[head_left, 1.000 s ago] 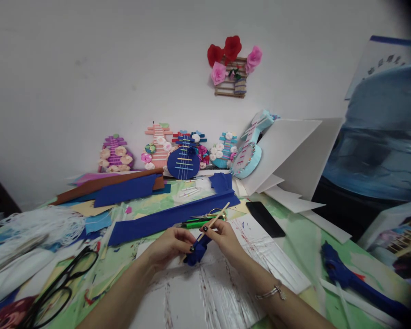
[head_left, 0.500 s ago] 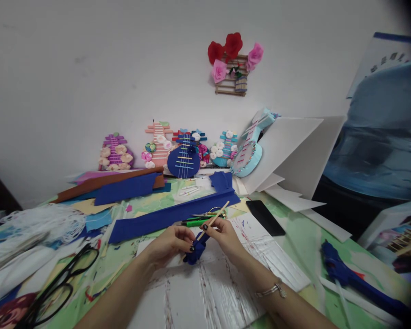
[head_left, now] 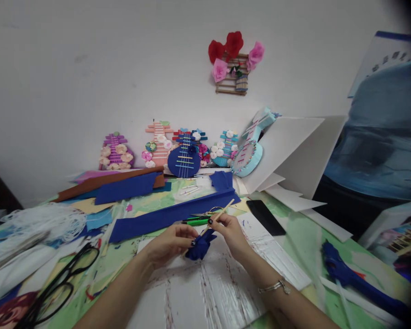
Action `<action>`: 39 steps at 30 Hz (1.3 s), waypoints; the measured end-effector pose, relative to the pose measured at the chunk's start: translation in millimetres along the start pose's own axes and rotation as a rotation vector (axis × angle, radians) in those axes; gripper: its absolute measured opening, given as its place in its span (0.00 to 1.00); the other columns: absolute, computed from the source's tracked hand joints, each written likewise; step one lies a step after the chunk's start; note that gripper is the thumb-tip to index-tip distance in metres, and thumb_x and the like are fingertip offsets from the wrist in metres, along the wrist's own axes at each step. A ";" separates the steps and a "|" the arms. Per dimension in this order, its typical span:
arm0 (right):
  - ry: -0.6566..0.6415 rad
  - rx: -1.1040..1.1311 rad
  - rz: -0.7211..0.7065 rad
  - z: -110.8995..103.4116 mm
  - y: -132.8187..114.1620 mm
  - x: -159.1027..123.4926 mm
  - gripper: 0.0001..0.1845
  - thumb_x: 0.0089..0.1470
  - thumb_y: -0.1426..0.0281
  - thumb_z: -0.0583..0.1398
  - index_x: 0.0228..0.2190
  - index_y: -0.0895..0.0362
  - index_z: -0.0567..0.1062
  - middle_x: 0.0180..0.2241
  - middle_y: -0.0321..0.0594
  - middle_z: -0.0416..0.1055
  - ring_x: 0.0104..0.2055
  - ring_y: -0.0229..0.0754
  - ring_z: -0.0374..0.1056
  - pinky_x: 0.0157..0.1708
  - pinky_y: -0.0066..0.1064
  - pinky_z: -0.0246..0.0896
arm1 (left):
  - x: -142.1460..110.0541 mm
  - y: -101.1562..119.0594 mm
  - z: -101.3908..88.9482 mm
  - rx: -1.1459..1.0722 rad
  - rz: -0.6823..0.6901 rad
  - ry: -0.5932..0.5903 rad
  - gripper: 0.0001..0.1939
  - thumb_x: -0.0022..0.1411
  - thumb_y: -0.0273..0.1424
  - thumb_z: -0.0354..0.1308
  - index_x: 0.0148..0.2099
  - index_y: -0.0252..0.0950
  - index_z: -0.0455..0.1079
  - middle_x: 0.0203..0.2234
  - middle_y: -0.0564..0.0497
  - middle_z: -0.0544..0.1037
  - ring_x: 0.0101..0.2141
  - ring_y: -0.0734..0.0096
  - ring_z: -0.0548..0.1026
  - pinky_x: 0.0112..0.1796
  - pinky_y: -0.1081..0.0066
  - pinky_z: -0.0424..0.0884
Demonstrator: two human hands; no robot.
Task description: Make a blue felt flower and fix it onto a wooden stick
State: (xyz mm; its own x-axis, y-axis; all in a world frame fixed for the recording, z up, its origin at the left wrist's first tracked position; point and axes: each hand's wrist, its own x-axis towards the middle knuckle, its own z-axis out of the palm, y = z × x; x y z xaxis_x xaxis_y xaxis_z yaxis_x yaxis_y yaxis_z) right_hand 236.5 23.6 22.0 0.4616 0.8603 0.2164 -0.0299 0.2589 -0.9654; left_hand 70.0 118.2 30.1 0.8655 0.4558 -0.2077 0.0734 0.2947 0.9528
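My left hand (head_left: 169, 245) is closed, pinching a small folded piece of dark blue crepe paper (head_left: 199, 248) against a thin wooden stick. Thumb and finger of my right hand (head_left: 232, 234) are closed on the upper part of that wooden stick (head_left: 226, 208), which slants up to the right. A loose end of the blue paper points toward my right hand, apart from its fingers. The stick's lower end is mostly hidden by the paper and my left fingers. Both hands are above a white board (head_left: 188, 297) streaked with dried glue.
Beyond my hands lie a long blue paper strip (head_left: 140, 225), a green-handled cutter (head_left: 197, 222) and scissors (head_left: 208, 213). A black phone (head_left: 265, 217) and blue glue gun (head_left: 345, 274) are to the right, glasses (head_left: 60, 285) to the left. Decorated lute models (head_left: 184, 160) line the wall.
My right hand has shifted slightly right along with the stick's upper end. The blue paper has turned, and its loose end now sticks out clear of my right fingers.
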 end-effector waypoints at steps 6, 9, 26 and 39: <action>0.061 0.012 -0.028 -3.7 -1.7 2.1 0.14 0.40 0.61 0.67 0.20 0.60 0.74 0.21 0.36 0.68 0.27 0.37 0.61 0.31 0.30 0.55 | 0.0 -0.5 -2.5 -0.031 -0.003 -0.021 0.16 0.41 0.27 0.71 0.35 0.31 0.74 0.26 0.50 0.74 0.26 0.75 0.69 0.29 0.73 0.59; 0.066 0.020 -0.046 -4.0 -2.6 2.3 0.12 0.40 0.62 0.66 0.21 0.59 0.75 0.22 0.36 0.68 0.27 0.37 0.60 0.30 0.30 0.54 | 0.2 1.3 -1.1 -0.013 0.004 0.004 0.16 0.42 0.29 0.71 0.35 0.32 0.73 0.28 0.50 0.73 0.27 0.76 0.69 0.29 0.74 0.59; 0.092 -0.041 -0.075 8.5 4.3 -4.7 0.12 0.40 0.63 0.65 0.17 0.58 0.71 0.25 0.38 0.69 0.31 0.40 0.64 0.33 0.31 0.57 | 1.8 1.7 27.5 0.611 0.392 0.339 0.07 0.47 0.32 0.64 0.27 0.32 0.74 0.23 0.48 0.75 0.24 0.72 0.68 0.26 0.73 0.62; 0.247 -0.120 -0.333 -25.1 -9.6 11.1 0.18 0.50 0.71 0.55 0.44 0.55 0.73 0.39 0.42 0.72 0.38 0.42 0.66 0.38 0.33 0.60 | 10.0 -3.4 6.7 0.504 0.296 0.378 0.09 0.39 0.24 0.56 0.29 0.33 0.69 0.20 0.54 0.68 0.24 0.73 0.66 0.26 0.75 0.61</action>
State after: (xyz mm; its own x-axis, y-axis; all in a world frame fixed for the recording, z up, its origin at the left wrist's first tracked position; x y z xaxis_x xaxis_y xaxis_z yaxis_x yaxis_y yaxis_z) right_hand 264.2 19.7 30.0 0.6276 0.6033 0.4921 0.2534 0.4393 -0.8618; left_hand 81.6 116.1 26.2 0.6596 0.7448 0.1009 0.1613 -0.2715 0.9488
